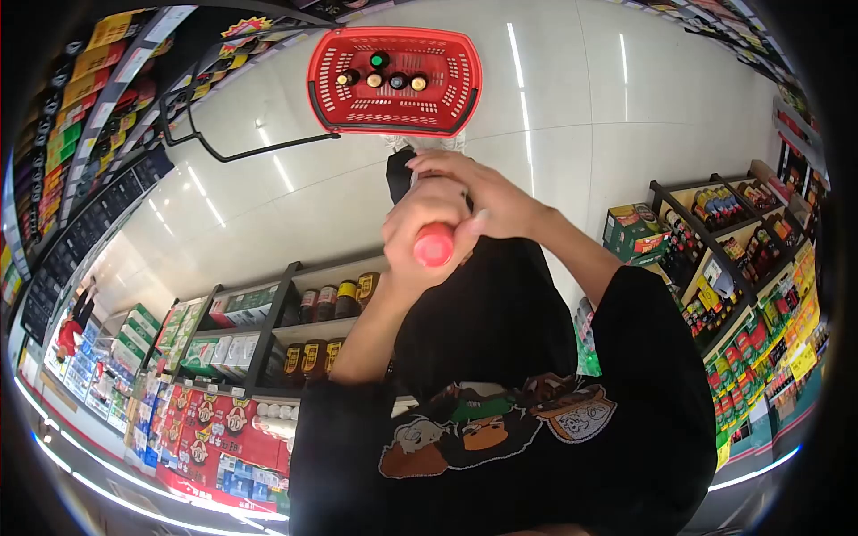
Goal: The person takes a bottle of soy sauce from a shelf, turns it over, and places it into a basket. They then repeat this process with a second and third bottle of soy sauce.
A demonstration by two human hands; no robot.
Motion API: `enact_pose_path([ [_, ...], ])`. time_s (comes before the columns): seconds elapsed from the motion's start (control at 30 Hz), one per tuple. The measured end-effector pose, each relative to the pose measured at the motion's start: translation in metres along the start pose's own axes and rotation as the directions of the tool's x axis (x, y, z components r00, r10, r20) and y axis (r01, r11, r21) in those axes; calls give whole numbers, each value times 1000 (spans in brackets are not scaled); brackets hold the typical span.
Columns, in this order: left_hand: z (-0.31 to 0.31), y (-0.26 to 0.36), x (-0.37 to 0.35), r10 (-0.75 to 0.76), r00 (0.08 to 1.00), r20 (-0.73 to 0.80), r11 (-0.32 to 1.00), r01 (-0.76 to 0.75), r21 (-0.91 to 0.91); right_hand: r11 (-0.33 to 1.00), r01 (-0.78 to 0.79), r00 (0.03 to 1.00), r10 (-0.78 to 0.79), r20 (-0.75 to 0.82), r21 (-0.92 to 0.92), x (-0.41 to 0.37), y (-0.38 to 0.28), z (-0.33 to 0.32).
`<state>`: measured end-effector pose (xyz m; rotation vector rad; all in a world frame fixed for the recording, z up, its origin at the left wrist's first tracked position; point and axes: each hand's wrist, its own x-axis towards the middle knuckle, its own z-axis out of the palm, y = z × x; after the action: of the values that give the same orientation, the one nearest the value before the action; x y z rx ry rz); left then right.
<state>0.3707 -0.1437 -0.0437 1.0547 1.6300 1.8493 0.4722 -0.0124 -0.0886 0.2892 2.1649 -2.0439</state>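
My left hand (413, 223) is wrapped round the upper part of a bottle with a pinkish-red cap (434, 245). The cap points up toward my head, and my fingers hide most of the bottle's body. Farther down, my right hand (478, 192) curls round the bottle's lower part, its fingers closed. Beyond both hands, a red shopping basket (393, 119) rests near my feet. Inside stand several bottles seen from above, among them a green-capped bottle (380, 60) and a pale-capped bottle (418, 82).
Pale glossy floor tiles (554, 80) surround the basket. Shelves with dark jars (347, 299) and boxes stand at lower left. On the right, a rack of bottles (715, 207) has a green carton (636, 228) beside it. A black metal frame (223, 159) juts out from the upper-left shelves.
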Motion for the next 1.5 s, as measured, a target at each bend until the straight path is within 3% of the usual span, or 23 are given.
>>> enact_pose_path([
  [0.03,2,-8,2,-5,1000,-2,1000,5,-4,999,-13,1000,14,-22,36,3,17,-4],
  [0.1,6,-21,6,-379,924,44,924,375,76,1000,-14,1000,14,3,14,10,53,-12],
  [0.13,6,-37,7,-371,928,28,912,359,196,1000,-7,997,9,-72,19,17,69,-14],
  [0.17,2,-50,11,-369,929,19,912,358,200,1000,12,989,-10,-146,15,26,85,-18],
  [0.23,-6,-70,19,-320,945,76,839,245,486,997,-48,990,56,-130,64,37,103,-29],
  [0.27,-8,-76,21,-348,934,83,729,214,650,998,-46,992,40,-121,-50,44,116,-35],
  [0.3,-7,-86,24,-347,934,83,731,214,648,985,-45,994,27,-107,-167,50,129,-42],
  [0.37,-3,-99,22,-550,830,96,544,269,795,975,-45,996,26,-89,-216,58,153,-48],
  [0.47,0,-153,11,-461,883,92,561,209,801,960,-201,980,196,-43,-195,74,185,-51],
  [0.57,4,-194,4,-402,914,60,572,199,796,952,-179,979,147,-142,-249,80,224,-47],
  [0.7,10,-230,-6,-436,895,100,560,182,808,910,-158,980,98,-173,-384,84,254,-49],
  [0.77,15,-245,-12,-464,878,114,571,199,797,885,-282,959,245,-145,-370,83,264,-49],
  [0.9,22,-269,-23,-510,857,74,549,258,795,852,-369,925,300,-232,-372,84,306,-32],
  [0.97,24,-282,-32,-527,850,10,549,331,768,760,-505,863,445,-239,-408,85,323,-25],
  [1.1,27,-302,-44,-591,806,-15,491,375,786,672,-622,781,571,-254,-402,91,334,-10],
  [1.17,28,-316,-48,-666,745,-39,424,421,802,630,-696,715,652,-251,-345,90,341,-6],
  [1.5,31,-393,-68,-750,662,18,352,376,857,772,-613,780,557,-286,-166,54,327,-6],
])
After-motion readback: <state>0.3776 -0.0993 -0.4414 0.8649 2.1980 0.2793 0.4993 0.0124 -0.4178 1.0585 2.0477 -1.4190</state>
